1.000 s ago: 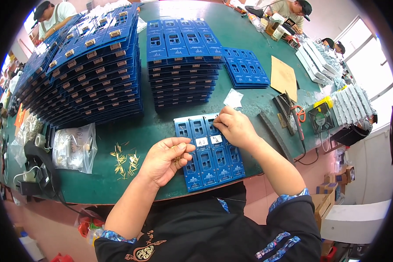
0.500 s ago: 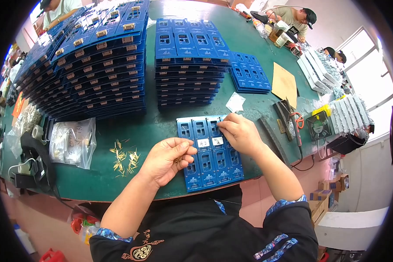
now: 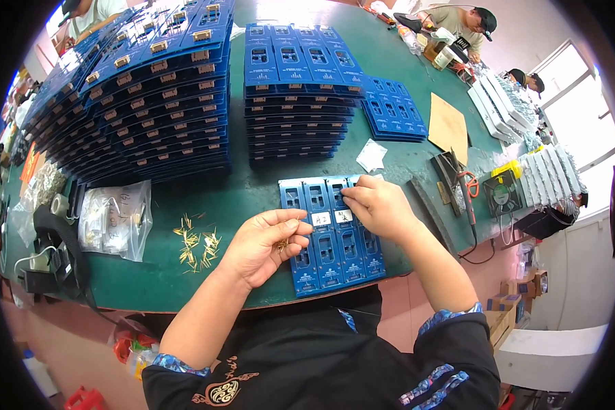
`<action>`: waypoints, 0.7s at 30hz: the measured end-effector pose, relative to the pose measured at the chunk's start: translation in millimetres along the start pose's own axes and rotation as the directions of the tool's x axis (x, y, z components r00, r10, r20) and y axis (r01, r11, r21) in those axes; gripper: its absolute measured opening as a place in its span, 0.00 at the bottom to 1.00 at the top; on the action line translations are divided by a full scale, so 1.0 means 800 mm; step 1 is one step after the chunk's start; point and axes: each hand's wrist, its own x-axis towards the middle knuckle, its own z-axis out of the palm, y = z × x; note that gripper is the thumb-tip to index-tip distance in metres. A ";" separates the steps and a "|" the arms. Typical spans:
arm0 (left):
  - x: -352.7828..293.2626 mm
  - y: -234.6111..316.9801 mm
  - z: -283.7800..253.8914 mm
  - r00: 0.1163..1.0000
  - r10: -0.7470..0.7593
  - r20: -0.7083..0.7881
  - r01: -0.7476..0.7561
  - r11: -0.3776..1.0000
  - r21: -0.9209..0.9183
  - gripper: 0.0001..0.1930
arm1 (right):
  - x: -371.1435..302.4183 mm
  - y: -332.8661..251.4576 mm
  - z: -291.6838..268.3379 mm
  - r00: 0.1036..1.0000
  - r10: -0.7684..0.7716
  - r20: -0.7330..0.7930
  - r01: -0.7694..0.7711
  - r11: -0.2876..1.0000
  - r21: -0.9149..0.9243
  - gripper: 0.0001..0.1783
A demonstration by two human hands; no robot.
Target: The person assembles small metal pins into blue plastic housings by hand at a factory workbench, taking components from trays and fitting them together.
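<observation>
Blue circuit panel (image 3: 331, 236), one; left hand (image 3: 263, 246) grip cupping brass pins (image 3: 282, 242); right hand (image 3: 379, 205) grip pinched together.

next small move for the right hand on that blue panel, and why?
Probably: the right hand reaches to the left hand for another of the small gold pins it cups. The right fingertips are pressed on the blue board panel by the white labels, the left palm hovers close alongside, and more loose pins lie on the green table.
</observation>
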 end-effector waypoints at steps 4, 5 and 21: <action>0.001 0.000 -0.003 0.999 0.014 0.043 -0.012 0.999 -0.046 0.13 | 0.000 0.006 -0.001 0.999 -0.024 -0.022 0.025 0.999 0.024 0.08; 0.001 0.000 -0.003 0.999 0.013 0.046 -0.011 0.999 -0.046 0.13 | -0.001 0.007 0.000 1.000 -0.023 -0.022 0.023 1.000 0.021 0.08; 0.002 -0.005 -0.005 0.998 0.061 0.005 -0.061 0.997 -0.049 0.07 | -0.002 0.005 0.004 1.000 -0.018 0.003 0.018 0.999 0.028 0.08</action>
